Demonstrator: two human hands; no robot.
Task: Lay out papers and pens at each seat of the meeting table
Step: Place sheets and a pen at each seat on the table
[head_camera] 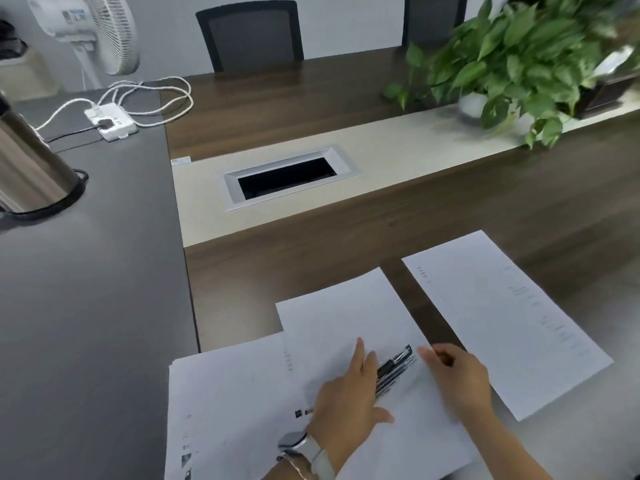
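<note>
Between the two hands, a bundle of black pens [394, 370] lies on the middle sheet [346, 313]. Its long axis runs diagonally, clip ends pointing up-right twd the far side of the table [450, 209], other ends down-left under the left hand [349, 400]. Left fingers are straight and spread, resting flat on paper w/ their right edge just beside the pens. Right hand [457, 379] sits just right of the clip ends, fingers loosely curled, holding nothing; touching the pens or not, can't tell (blurred). A second sheet [502, 320] lies right of the right fingers, long axis same diagonal. A third sheet [228, 403] lies left of the left hand.
</note>
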